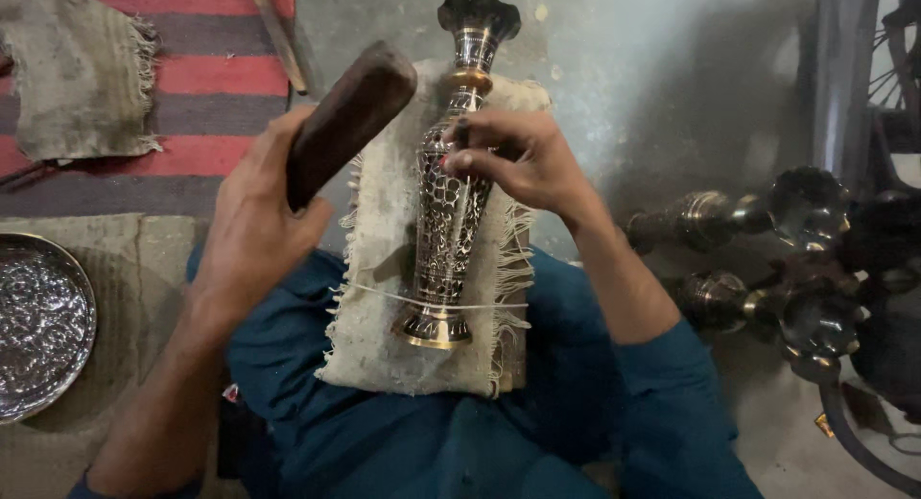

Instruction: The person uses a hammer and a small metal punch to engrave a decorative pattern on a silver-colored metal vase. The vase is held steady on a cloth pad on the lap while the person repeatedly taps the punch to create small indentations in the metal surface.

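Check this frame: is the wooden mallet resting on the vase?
No: the left hand holds the wooden mallet raised beside the vase, apart from it, while the right hand touches the vase.

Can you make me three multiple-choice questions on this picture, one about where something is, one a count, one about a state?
1. Where does the engraved brass vase lie?
A. on a frayed cloth pad over the person's lap
B. in the embossed metal tray
C. on the striped rug

2. How many similar vases lie on the floor at the right?
A. none
B. two
C. five

3. What is the left hand doing?
A. resting flat and empty
B. gripping a dark wooden mallet raised above the vase
C. holding the tray

Answers: 1 A, the vase lies on the cloth, tied down with a string. 2 B, two lie side by side. 3 B, the fingers wrap the mallet, while the right hand holds a small tool to the vase.
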